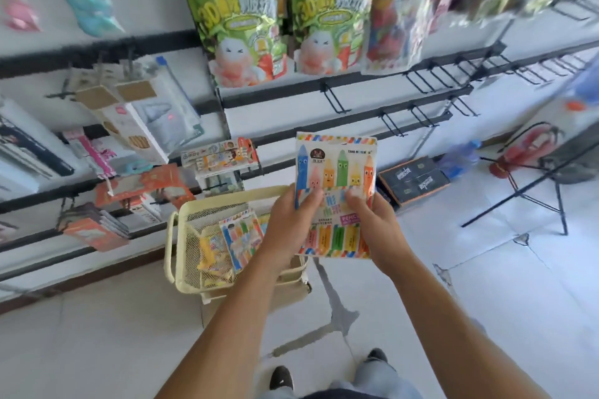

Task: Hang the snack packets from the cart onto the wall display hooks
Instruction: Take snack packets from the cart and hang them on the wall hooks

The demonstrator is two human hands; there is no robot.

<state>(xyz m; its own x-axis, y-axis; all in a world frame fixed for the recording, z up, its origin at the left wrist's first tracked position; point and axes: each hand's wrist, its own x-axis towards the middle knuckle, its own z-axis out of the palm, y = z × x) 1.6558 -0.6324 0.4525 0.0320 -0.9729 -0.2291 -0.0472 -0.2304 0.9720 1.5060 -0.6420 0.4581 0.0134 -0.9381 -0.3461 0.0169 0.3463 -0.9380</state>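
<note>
Both my hands hold one white snack packet [337, 165] printed with coloured crayon figures, upright in front of the wall. My left hand [291, 220] grips its lower left edge, and my right hand [372, 220] grips its lower right. Below my left hand stands the cream mesh cart [181, 236], with more of the same packets [240, 236] and yellow items inside. Bare black display hooks [337, 100] stick out from the wall rails just above the held packet. Two green snack bags [240, 16] hang higher up.
Stationery and boxed goods [129, 126] hang on the rails at the left. Black boxes [415, 178] and a blue bottle [460, 155] lie on the floor at the right, beside a red fire extinguisher [525, 149] and a black folding stand [551, 181]. My shoes [282, 379] stand on white tiles.
</note>
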